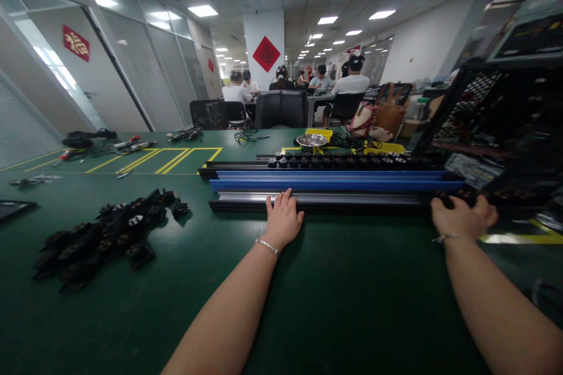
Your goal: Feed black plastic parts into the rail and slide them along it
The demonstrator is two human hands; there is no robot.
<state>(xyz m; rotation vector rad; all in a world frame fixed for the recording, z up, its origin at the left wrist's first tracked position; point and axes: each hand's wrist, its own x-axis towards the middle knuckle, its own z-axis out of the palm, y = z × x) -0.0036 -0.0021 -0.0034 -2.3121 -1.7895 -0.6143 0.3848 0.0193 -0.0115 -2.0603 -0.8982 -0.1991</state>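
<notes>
My left hand (284, 221) lies on the near side of a long black rail with a silvery channel (352, 198), its fingers stretched out over the top. At the right end of that rail my right hand (461, 218) has its fingers curled round a dark part (457, 194), which is blurred and partly covered. Just behind lies a blue rail (334, 180), parallel to the silvery one. Further back, a row of small black parts (329, 160) sits along another black rail (237, 166).
A heap of black parts (109, 234) lies on the green table (352, 304) at left. Behind the rails are a metal bowl (311, 140) and yellow trays (382, 147). A black perforated rack (466, 99) stands at right. Several people sit beyond the black chair (281, 108).
</notes>
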